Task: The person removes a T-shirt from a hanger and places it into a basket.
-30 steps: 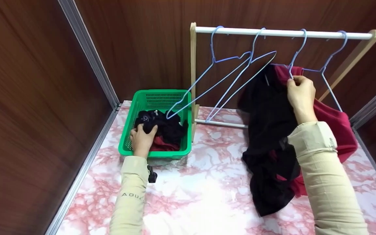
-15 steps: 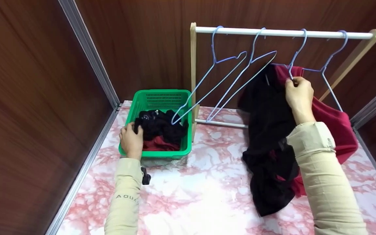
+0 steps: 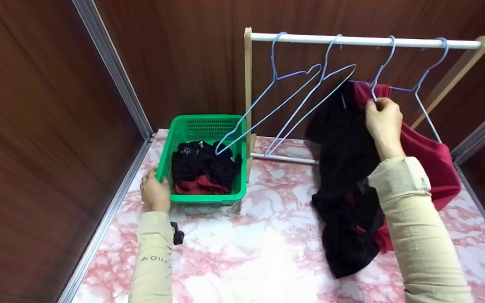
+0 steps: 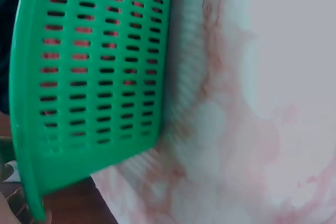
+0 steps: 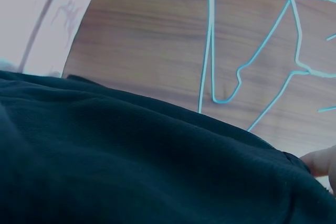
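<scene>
My left hand (image 3: 156, 192) grips the front left corner of the green plastic basket (image 3: 209, 198), its thumb near the rim and its fingers on the outer side. Black clothes (image 3: 202, 162) and a red cloth (image 3: 203, 185) lie in the basket. In the left wrist view, the slotted basket wall (image 4: 100, 66) fills the left half, with only bits of the hand at the lower corner. My right hand (image 3: 385, 124) pinches a black garment (image 3: 343, 168) and the wire hanger (image 3: 374, 93) at the shoulder. In the right wrist view, black fabric (image 5: 157, 156) covers most of the hand.
A clothes rack with a white rail (image 3: 364, 41) and wooden posts stands at the back. Two bare wire hangers (image 3: 297, 111) hang at its left, one overlapping the basket. A red garment (image 3: 432, 172) hangs at the right. Brown panels (image 3: 49, 126) surround the marbled surface (image 3: 242, 252).
My left hand has let go of the black clothes, moved left and out of the basket, and taken its corner. The left hanger has swung slightly. My right hand has barely moved.
</scene>
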A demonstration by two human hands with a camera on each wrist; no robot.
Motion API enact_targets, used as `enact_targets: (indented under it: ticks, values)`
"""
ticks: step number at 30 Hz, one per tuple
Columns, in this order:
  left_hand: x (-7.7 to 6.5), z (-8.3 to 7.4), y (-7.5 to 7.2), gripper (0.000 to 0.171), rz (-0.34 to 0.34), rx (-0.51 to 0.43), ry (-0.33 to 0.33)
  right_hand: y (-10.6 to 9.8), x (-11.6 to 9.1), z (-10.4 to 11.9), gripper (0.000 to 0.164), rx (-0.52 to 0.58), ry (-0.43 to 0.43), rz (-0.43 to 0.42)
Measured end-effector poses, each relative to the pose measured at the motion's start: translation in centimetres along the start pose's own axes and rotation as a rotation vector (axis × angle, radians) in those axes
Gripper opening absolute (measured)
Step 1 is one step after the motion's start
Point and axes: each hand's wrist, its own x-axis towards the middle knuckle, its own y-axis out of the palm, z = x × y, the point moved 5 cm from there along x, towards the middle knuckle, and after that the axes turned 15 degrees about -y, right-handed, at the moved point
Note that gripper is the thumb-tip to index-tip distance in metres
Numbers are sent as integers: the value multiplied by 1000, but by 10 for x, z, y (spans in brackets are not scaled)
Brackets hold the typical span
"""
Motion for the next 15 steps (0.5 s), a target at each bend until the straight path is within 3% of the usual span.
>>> enact_targets:
  ticks: [8,15]
  values:
    - [5,20,1,53,79,-38,-123,1,0,1,43,22,18,2]
    - [6,19,5,48,105,-49,-99,1,1,-1,39,-1,7,-22]
